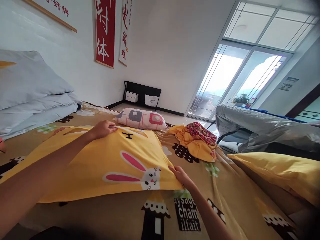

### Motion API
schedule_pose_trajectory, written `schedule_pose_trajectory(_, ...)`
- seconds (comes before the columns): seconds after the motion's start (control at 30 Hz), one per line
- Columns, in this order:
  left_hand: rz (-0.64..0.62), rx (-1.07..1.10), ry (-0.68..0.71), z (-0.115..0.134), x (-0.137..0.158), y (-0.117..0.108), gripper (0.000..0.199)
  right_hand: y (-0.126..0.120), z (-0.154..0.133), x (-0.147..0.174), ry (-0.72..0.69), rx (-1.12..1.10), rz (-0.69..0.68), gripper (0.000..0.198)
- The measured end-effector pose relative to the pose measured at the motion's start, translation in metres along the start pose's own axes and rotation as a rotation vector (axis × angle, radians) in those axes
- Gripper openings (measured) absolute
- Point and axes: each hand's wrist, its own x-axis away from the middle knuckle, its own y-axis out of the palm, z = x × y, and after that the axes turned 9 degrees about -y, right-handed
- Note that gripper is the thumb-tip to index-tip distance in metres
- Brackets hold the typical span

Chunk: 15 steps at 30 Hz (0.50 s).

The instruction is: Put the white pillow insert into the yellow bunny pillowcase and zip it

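A yellow pillowcase (pixel 92 166) with a white rabbit print is spread over the brown patterned bed cover (pixel 120 216). My left hand (pixel 103 129) pinches its far edge, near a small black mark. At the right edge, beside the rabbit's face, my right hand (pixel 178 175) has its fingers closed on the cloth. Between my hands the fabric looks fairly flat, with soft creases. Just beyond the far edge lies a pink patterned pillow (pixel 142 119).
Crumpled yellow cloth (pixel 197 148) with a red plaid piece (pixel 201 132) lies to the right. A yellow pillow (pixel 285 170) is at the right edge, and grey bedding (pixel 32 83) is stacked at left. Behind stand a covered piece of furniture (pixel 250 123) and a glass door (pixel 232 73).
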Motion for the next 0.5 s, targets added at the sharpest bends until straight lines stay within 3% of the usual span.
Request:
schedule_pose_trajectory(0.17,0.039,-0.114,-0.054,-0.021,-0.004,0.046,0.028,-0.029,0.007,0.003,-0.004,0.103,0.047,0.048)
schedule_pose_trajectory(0.3,0.101,-0.293,-0.079,-0.030,-0.003,0.057,0.032,-0.037,0.004,-0.008,0.008,0.155,0.150,0.046)
schedule_pose_trajectory(0.4,0.198,-0.339,-0.123,-0.028,0.001,0.054,0.037,-0.013,-0.006,-0.023,0.020,0.109,0.173,0.053)
schedule_pose_trajectory(0.5,0.295,-0.329,-0.157,-0.028,0.008,0.055,0.042,0.031,-0.014,-0.030,-0.001,-0.011,0.151,0.061)
